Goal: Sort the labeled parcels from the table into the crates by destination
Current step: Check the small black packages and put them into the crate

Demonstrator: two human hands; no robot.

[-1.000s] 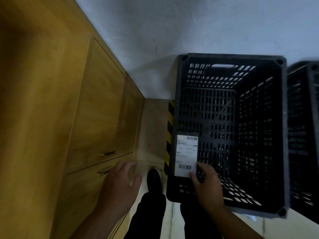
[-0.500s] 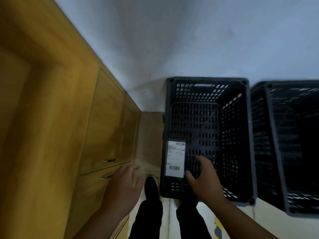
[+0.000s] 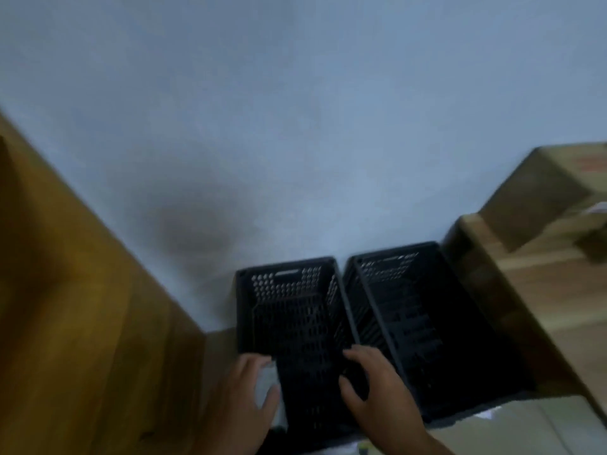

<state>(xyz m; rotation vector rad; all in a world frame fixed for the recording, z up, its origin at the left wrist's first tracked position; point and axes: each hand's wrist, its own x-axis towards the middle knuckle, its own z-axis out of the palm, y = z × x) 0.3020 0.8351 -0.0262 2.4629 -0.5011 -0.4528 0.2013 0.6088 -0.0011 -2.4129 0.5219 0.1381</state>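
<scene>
Parcel (image 3: 266, 383) lies at the left hand (image 3: 241, 405), the nearer one, long axis pointing away; blur hides whether its grip clamps; right hand (image 3: 381, 392) hovers spread and empty over the crate (image 3: 289, 284).

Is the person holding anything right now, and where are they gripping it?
The right hand hangs empty over the left crate. The left hand lies against the white-labelled parcel at that crate's left wall; blur hides whether it grips it.
</scene>
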